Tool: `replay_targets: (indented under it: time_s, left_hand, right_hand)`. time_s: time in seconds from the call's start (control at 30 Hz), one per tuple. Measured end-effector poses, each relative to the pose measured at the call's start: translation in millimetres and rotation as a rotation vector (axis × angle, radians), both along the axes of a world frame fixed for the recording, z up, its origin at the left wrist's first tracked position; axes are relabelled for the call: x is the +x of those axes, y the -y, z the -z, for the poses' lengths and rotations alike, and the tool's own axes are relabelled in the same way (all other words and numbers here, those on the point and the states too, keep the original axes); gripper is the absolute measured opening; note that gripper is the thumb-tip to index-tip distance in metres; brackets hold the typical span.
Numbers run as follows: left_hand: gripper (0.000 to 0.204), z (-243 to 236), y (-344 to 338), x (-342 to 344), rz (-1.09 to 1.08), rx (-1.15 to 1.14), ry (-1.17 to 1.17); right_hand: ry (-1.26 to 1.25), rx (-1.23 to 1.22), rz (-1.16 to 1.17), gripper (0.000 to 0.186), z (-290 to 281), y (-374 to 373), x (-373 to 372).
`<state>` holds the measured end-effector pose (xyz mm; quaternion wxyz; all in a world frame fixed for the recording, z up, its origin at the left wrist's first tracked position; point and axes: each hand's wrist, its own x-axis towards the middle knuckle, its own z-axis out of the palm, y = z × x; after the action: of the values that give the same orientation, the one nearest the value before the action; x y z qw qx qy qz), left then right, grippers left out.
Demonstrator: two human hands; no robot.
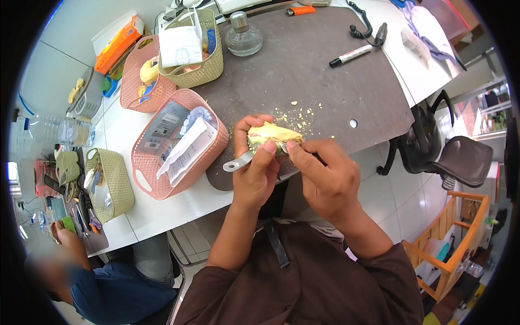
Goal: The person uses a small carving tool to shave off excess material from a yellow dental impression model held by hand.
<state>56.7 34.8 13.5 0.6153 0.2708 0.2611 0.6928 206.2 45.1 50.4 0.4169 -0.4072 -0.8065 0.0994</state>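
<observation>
My left hand (253, 176) is closed round a dental impression tray, whose flat metal handle (238, 162) sticks out past the thumb. Yellow plaster (275, 131) fills the top of the tray, with greenish impression material (255, 145) along its side. My right hand (331, 176) is pinched at the tray's right end, thumb and fingertips against it. Something shiny and metallic shows at those fingertips, and a dark piece under the fingers; what it is stays mostly hidden. Yellow crumbs (294, 115) lie scattered on the brown mat (325, 70) beyond my hands.
Left of my hands stand a pink basket (180, 146) with papers, another pink basket (130, 76) and a green basket (208, 76). A glass bottle (244, 40), marker (351, 56) and orange lighter (300, 10) lie farther back. A co-worker in blue (119, 290) sits at left.
</observation>
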Motion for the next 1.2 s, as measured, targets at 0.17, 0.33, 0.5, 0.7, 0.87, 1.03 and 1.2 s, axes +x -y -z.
replay_targets:
  time_s: [0.17, 0.33, 0.5, 0.7, 0.87, 1.03, 1.2]
  left_hand:
    - [0.049, 8.2, -2.1, 3.2, -0.104, 0.077, -0.134]
    - [0.066, 9.9, -3.3, 8.5, -0.509, 0.299, -0.728]
    - [0.074, 15.1, -18.9, 26.3, -0.718, 0.576, -1.081]
    - [0.078, 3.6, -23.6, 33.9, -0.641, 0.647, -1.015]
    - [0.078, -3.5, -28.2, 30.4, -0.592, 0.718, -0.952]
    - [0.072, -16.1, -19.6, 14.5, -0.395, 0.703, -0.9]
    - [0.06, -24.6, -14.1, 7.8, -0.322, 0.52, -0.79]
  right_hand:
    - [-0.127, -0.193, -0.083, 0.016, 1.5, -7.7, 7.1]
    - [-0.295, -0.74, -0.083, 0.032, 1.3, -9.8, 51.9]
    - [-0.582, -0.919, -0.318, 0.078, -6.5, -16.0, 39.4]
    - [-0.891, -1.122, -0.442, 0.082, 0.2, -18.6, 19.7]
    - [-0.974, -1.277, -0.518, 0.075, -8.6, -23.2, 22.4]
    - [-0.989, -1.392, -0.562, 0.068, 8.7, -27.8, 34.8]
    - [-1.052, -1.372, -0.576, 0.068, 14.5, -24.5, 33.3]
